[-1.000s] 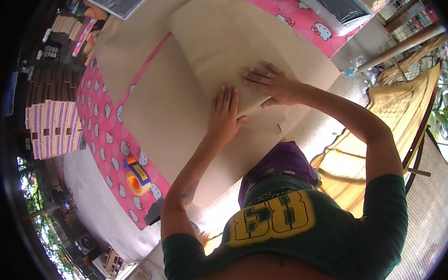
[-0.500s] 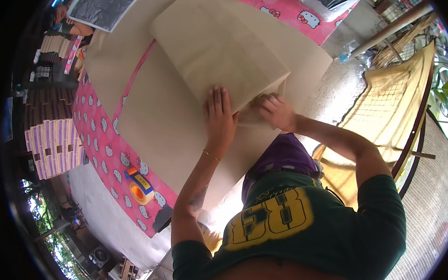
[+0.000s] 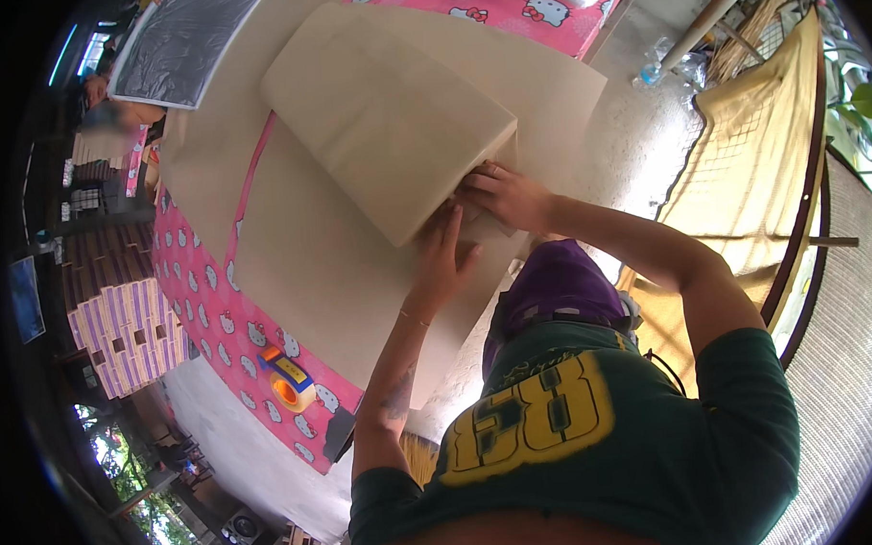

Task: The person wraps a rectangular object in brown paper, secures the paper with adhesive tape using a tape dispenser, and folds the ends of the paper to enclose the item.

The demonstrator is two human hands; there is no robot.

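A box-shaped bundle wrapped in brown paper (image 3: 383, 121) lies at an angle on flat brown paper sheets (image 3: 310, 229). At its near end, folds of paper hang loose between my hands. My left hand (image 3: 442, 258) rests against the lower corner of that end, fingers straight, thumb spread apart, fingertips partly hidden beside the paper. Just to its right, my right hand (image 3: 512, 201) has its fingers curled onto the end flap, closed on the brown paper. What lies inside the wrapping is hidden.
An orange and blue tape dispenser (image 3: 291, 385) sits on the pink patterned table cover (image 3: 256, 336) at the left. A dark plastic-wrapped panel (image 3: 188, 50) is at the far left. Stacked boards (image 3: 131, 331) stand beyond the table. A yellow mesh sheet (image 3: 750, 175) hangs at the right.
My left hand has slid off the bundle's top face down to its near end. My right hand still works at the end flap. The whole view has shifted slightly.
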